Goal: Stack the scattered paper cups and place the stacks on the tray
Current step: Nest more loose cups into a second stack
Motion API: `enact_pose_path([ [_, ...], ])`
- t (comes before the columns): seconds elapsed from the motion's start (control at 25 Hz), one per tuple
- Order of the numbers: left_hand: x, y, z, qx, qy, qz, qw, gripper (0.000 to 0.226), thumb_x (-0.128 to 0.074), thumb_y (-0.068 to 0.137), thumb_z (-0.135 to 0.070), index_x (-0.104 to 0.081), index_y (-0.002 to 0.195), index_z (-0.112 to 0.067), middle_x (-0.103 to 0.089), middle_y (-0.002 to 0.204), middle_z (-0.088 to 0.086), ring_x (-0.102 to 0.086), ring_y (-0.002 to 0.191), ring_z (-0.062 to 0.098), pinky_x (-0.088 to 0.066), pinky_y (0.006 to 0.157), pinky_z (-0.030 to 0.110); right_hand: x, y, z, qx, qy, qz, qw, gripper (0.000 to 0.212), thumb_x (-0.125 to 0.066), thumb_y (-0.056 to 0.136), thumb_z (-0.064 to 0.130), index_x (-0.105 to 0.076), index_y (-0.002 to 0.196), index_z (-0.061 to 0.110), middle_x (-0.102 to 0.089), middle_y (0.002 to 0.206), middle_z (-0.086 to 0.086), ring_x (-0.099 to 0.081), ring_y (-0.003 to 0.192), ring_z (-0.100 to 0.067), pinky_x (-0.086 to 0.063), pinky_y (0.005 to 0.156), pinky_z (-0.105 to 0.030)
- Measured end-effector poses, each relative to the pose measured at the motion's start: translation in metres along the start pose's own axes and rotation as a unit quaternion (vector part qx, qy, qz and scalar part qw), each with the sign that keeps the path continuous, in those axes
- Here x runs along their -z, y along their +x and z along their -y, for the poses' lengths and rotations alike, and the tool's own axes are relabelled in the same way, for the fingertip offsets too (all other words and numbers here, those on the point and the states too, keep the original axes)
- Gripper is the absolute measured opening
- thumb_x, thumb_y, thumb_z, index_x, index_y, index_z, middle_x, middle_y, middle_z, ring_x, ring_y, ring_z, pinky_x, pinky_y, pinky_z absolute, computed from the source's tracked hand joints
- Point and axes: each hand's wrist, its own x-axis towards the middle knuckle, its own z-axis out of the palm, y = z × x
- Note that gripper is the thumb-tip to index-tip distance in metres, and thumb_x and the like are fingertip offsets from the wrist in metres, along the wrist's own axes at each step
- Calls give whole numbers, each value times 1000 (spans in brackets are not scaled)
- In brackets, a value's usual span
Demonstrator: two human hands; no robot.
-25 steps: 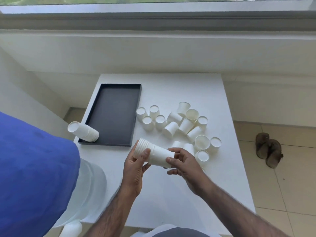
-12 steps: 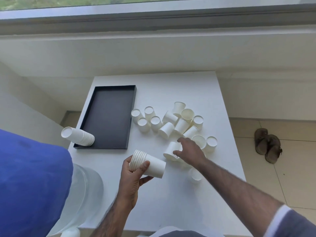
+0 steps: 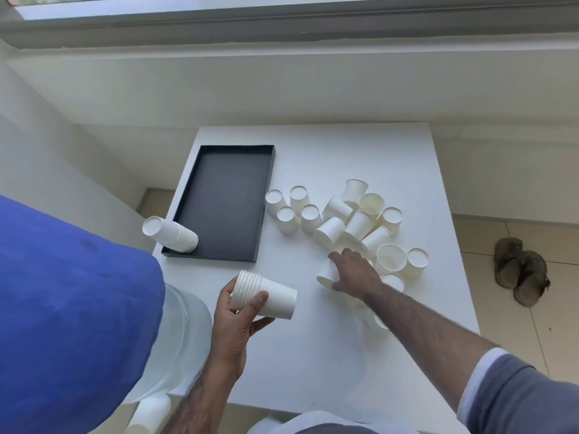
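The left grip (image 3: pixel 233 321), a bare hand, is closed round a nested stack of paper cups (image 3: pixel 269 296). The thumb lies over the top of the stack just behind the bunched rims, and the fingers curl underneath. The stack is held on its side above the near part of the white desk (image 3: pixel 313 355), rims to the left and base to the right, clear of the surface.

The right grip (image 3: pixel 354 272) reaches out over the near edge of the scattered cups (image 3: pixel 354 220). Its fingers arch down over a single cup (image 3: pixel 326 274) that lies on its side on the desk with its mouth towards the person, and the thumb sits beside the rim. The grip is only partly closed, as far as the cup's body allows. How firmly it presses cannot be told.

The other loose cups lie in a tight cluster right of the black tray (image 3: pixel 264 202). Some stand base up, some mouth up, and some are tipped against each other. A second stack (image 3: pixel 170 234) lies on its side across the tray's near left corner, its base sticking out past the rim.

A clear water bottle (image 3: pixel 175 339) stands beside the desk's near left corner, partly behind a blue cloth (image 3: pixel 62 308). A pair of brown sandals (image 3: pixel 520 270) lies on the tiled floor to the right
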Motion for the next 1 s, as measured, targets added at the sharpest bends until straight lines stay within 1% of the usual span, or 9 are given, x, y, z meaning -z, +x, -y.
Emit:
enact_pose_path([
  [0.08,0,1,-4,-18,-9,-11,1000,82,-93,67,-25,-57,140,-20,-62,131,14,-71,108,20,-65,79,45,6,-12,12,-25,167,0,986,70,-76,84,48,-47,143,24,-50,129,-8,-54,116,-27,-49,91,-36],
  [0.12,-2,2,-5,-28,-14,-16,999,82,-91,67,-27,-56,141,-21,-62,132,14,-71,109,20,-65,80,45,10,-21,18,-38,280,12,959,72,-82,79,43,-50,141,27,-52,127,-6,-58,112,-24,-52,89,-35],
  [0.24,-11,4,-6,-53,-9,-23,998,85,-99,63,-32,-57,137,-25,-61,136,11,-69,118,26,-65,83,42,19,-57,35,-51,577,73,812,68,-90,67,39,-60,128,31,-61,114,-6,-70,98,-18,-62,85,-36],
  [0.36,-27,3,-3,-66,-6,-11,998,86,-94,57,-39,-57,134,-30,-59,140,8,-69,119,22,-64,83,37,22,-84,43,-47,667,69,741,63,-89,68,32,-64,125,26,-62,111,-10,-72,106,-24,-62,90,-42],
  [0.56,-42,2,4,-63,-2,28,998,79,-95,60,-38,-58,130,-36,-61,136,3,-71,116,19,-64,79,38,26,-104,33,-70,720,43,689,52,-82,81,17,-62,129,11,-64,116,-19,-70,105,-25,-59,97,-47],
  [0.64,-48,-1,10,-69,18,38,997,76,-95,61,-37,-59,127,-40,-64,131,-2,-73,111,16,-64,79,38,24,-109,31,-77,722,23,688,45,-81,85,15,-63,127,10,-62,113,-22,-70,103,-26,-60,94,-46],
  [0.76,-55,-9,23,-62,51,54,995,71,-96,61,-36,-61,121,-48,-70,119,-12,-75,107,17,-65,80,39,14,-117,37,-61,679,9,732,50,-84,80,22,-64,124,13,-64,105,-12,-71,89,-18,-63,83,-39],
  [0.88,-51,-13,27,-48,56,33,997,71,-98,57,-39,-61,117,-48,-66,123,-2,-74,106,19,-65,76,41,5,-114,36,-46,628,-4,777,42,-82,81,30,-69,119,17,-67,107,-5,-71,86,-13,-63,76,-33],
  [1.0,-37,-16,26,-32,53,8,998,80,-97,54,-41,-58,124,-40,-59,132,8,-70,114,25,-65,76,42,7,-84,13,-54,391,-105,913,40,-77,87,37,-67,121,19,-63,109,-3,-65,98,-19,-53,87,-34],
])
